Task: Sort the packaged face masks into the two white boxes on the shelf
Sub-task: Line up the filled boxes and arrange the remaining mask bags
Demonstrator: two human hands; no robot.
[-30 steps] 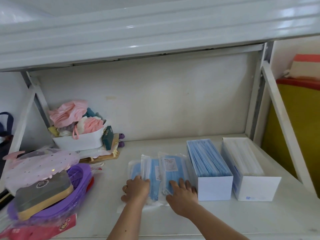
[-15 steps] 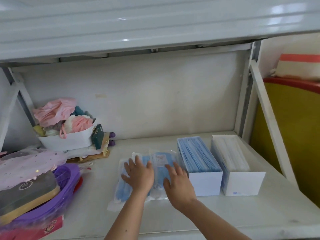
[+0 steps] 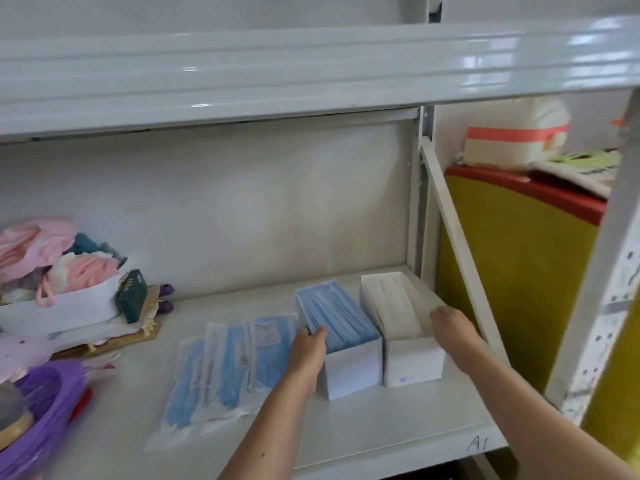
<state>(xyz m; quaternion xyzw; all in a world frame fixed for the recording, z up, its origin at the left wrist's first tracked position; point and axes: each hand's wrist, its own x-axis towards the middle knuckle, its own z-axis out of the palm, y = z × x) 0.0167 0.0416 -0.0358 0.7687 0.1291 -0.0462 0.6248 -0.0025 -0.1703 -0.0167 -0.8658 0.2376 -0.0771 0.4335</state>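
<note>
Several clear packets of blue face masks (image 3: 225, 368) lie fanned out flat on the white shelf (image 3: 346, 434), left of the two white boxes. The left white box (image 3: 349, 372) is packed with blue masks; the right white box (image 3: 412, 362) holds white masks. The boxes stand side by side, touching. My left hand (image 3: 308, 344) grips the left wall of the left box, thumb over its rim. My right hand (image 3: 453, 327) holds the right wall of the right box, its fingertips at the rim.
At the back left, a white tub (image 3: 69, 306) holds pink cloth items, with a dark green carton (image 3: 131, 294) beside it. A purple basin (image 3: 45, 410) sits front left. A diagonal brace (image 3: 460, 244) and a yellow-red object (image 3: 512, 271) are on the right. The upper shelf (image 3: 311, 71) hangs overhead.
Both hands have left the blue mask packets and moved right. The left hand now holds the left box and the right hand the right box. The view has shifted right.
</note>
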